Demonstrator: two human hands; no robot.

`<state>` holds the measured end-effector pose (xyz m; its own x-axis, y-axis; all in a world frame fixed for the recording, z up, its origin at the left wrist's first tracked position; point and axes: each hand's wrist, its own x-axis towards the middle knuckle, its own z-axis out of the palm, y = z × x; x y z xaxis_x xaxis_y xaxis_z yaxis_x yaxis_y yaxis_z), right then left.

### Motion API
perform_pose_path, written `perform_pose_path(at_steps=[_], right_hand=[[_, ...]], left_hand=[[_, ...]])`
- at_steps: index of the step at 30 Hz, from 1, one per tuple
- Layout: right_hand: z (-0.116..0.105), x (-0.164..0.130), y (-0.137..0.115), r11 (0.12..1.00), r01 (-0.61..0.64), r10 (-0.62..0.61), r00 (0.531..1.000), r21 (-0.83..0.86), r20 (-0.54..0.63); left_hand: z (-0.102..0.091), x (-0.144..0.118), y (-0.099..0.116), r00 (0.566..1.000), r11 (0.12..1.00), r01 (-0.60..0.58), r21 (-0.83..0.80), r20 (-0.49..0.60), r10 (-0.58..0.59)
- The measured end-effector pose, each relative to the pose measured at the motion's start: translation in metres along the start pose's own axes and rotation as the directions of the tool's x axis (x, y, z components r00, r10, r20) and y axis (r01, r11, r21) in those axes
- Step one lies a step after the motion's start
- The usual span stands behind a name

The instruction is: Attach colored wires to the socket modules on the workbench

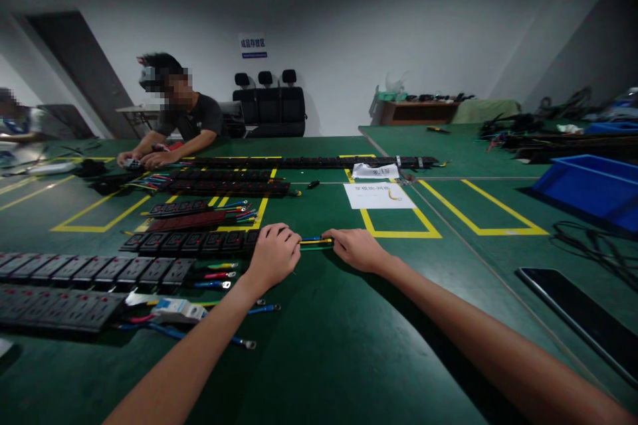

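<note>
Basically left hand (272, 254) and right hand (355, 249) both pinched shut on thin coloured wires (316, 241), matte green mat (319, 345), black socket strip (192, 242) alongside.

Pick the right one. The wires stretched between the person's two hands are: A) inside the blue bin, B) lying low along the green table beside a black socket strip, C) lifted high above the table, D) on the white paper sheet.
B: the wires run between the left hand and right hand, low on the table at the end of the socket strip.
</note>
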<state>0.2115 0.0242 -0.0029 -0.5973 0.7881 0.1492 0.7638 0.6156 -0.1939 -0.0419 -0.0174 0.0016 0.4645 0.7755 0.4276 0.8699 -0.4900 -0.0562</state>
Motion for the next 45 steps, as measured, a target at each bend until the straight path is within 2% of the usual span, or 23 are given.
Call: perform_pose_path(at_steps=[45], right_hand=[[-0.0013,-0.0003,-0.0008,1.0,-0.002,0.002,1.0,0.003,0.012]], left_hand=[[-0.0018,0.0009,0.0002,1.0,1.0,-0.004,-0.022,-0.011,0.004]])
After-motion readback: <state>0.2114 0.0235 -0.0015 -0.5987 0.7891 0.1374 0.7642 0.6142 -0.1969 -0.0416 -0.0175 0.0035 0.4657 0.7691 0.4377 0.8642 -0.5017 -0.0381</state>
